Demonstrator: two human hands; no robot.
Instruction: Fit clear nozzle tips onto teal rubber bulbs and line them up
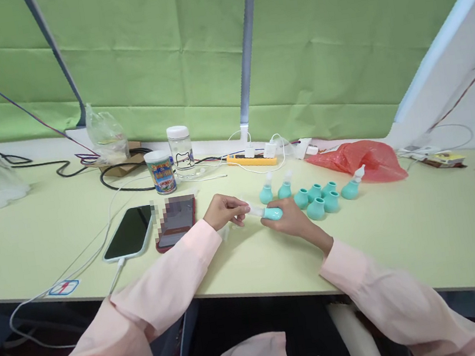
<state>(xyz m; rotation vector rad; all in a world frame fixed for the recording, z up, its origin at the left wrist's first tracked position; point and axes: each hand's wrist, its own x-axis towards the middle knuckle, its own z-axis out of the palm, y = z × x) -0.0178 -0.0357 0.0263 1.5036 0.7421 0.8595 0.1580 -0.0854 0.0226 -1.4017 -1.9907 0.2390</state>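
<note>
A teal rubber bulb [273,213] lies on its side in my right hand [290,217], whose fingers wrap round it. From its mouth a clear plastic nozzle [255,210] points left, and my left hand [225,210] pinches the far end; together they look like a nasal aspirator. Beyond my hands stand two teal bulbs with clear nozzles, a left one [265,194] and a right one [284,189]. Several open-mouthed bulbs [316,209] cluster right of my right hand. Past them a nozzle-fitted bulb [350,189] tilts. Small clear pieces by my left wrist are hard to make out.
Left of my hands lie a dark-screened phone [129,234] on a white cable and a red-edged phone [176,223]. Behind them stand a patterned paper cup [162,174] and a clear bottle [181,153]. A yellow power strip [239,162] and red plastic bag [364,162] lie farther back.
</note>
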